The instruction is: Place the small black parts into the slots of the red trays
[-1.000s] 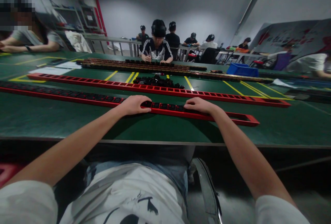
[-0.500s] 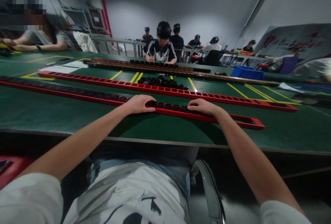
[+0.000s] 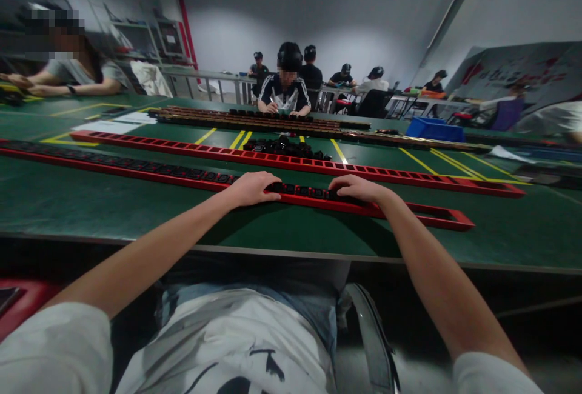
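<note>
A long red frame [image 3: 309, 199] lies slantwise across the green table before me, its slots holding a row of square black parts [image 3: 302, 191]. My left hand [image 3: 255, 189] is closed round the frame near its middle, thumb on the near side and fingers over the far edge. Farther right, my right hand [image 3: 359, 188] rests over the same frame, fingers curled and tips at a black part. Whatever lies under its palm is hidden. Several black parts show between my hands. To the right of my right hand, the frame ends in a longer opening.
A second red frame [image 3: 384, 171] with open slots lies just beyond. Behind it are a heap of black parts [image 3: 286, 146], bundled long strips [image 3: 254, 120], a blue bin [image 3: 435, 130] and white paper [image 3: 107, 126]. A co-worker [image 3: 285, 88] sits opposite; another person [image 3: 86, 73] is at left.
The near red frame has slid slightly to the right, and my left hand has moved right with it. My right hand has stayed almost in place.
</note>
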`<state>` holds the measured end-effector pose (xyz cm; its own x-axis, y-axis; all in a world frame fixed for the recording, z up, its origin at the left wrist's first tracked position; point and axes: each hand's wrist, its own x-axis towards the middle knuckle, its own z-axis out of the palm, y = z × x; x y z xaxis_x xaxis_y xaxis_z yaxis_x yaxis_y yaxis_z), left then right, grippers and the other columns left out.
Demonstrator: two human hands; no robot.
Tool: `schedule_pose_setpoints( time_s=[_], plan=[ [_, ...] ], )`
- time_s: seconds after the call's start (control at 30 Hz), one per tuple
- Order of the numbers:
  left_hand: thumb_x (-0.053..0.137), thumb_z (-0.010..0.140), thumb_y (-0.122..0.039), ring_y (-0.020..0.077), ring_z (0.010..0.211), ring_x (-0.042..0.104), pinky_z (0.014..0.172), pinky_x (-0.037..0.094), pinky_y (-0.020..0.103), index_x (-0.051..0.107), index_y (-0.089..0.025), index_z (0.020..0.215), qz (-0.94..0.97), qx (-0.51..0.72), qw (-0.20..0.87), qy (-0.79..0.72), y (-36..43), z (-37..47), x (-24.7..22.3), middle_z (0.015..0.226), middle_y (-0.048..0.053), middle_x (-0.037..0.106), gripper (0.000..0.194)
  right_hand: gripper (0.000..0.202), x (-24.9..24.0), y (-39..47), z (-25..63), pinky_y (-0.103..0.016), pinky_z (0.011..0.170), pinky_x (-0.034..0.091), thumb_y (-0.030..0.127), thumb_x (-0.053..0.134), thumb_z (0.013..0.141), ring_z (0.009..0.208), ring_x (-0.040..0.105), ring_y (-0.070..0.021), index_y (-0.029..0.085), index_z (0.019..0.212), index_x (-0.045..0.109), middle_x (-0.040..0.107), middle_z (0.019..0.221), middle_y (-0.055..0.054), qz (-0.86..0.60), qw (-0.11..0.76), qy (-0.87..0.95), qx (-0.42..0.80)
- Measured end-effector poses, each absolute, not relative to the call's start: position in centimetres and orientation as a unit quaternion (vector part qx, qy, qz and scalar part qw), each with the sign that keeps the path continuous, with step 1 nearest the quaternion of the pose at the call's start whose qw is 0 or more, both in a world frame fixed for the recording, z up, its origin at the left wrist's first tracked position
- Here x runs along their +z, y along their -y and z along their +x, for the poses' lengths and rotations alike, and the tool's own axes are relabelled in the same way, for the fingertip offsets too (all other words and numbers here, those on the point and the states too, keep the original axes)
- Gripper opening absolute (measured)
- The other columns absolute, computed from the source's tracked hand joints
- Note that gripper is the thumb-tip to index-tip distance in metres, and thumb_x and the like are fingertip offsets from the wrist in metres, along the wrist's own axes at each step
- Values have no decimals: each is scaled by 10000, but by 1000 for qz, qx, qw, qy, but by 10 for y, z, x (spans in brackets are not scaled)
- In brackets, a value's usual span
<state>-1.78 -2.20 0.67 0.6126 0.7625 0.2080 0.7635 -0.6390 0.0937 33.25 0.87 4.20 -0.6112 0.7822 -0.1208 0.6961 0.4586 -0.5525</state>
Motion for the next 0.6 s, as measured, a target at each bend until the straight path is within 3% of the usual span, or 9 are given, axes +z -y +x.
schedule_pose_setpoints(
  time_s=[0.13, 0.37, 0.6],
  plan=[
    [507, 956, -567, 259, 1192, 612, 979, 477, 339, 591, -173, 1341, -897, -110, 7, 429, 28, -10, 10, 1315, 105, 657, 557, 292, 43, -7, 336, -335, 928, 467, 271, 579, 754, 998, 631, -243, 182, 995, 716, 715, 1055, -60, -444, 80, 844, 290],
    [432, 1001, -508, 251, 1185, 621, 981, 474, 339, 595, -184, 1334, -898, -109, 22, 426, 30, -11, 9, 1302, 93, 662, 492, 386, 42, 2, 329, -328, 825, 466, 500, 542, 913, 876, 628, -219, 162, 981, 717, 714, 987, -78, -453, 66, 861, 223],
    [431, 999, -500, 247, 1173, 627, 978, 480, 345, 602, -205, 1321, -897, -116, 21, 426, 27, -11, 6, 1289, 80, 672, 470, 285, 40, 8, 321, -299, 721, 451, 416, 573, 924, 765, 618, -183, 168, 943, 712, 710, 880, -65, -428, 114, 888, 124]
  ],
)
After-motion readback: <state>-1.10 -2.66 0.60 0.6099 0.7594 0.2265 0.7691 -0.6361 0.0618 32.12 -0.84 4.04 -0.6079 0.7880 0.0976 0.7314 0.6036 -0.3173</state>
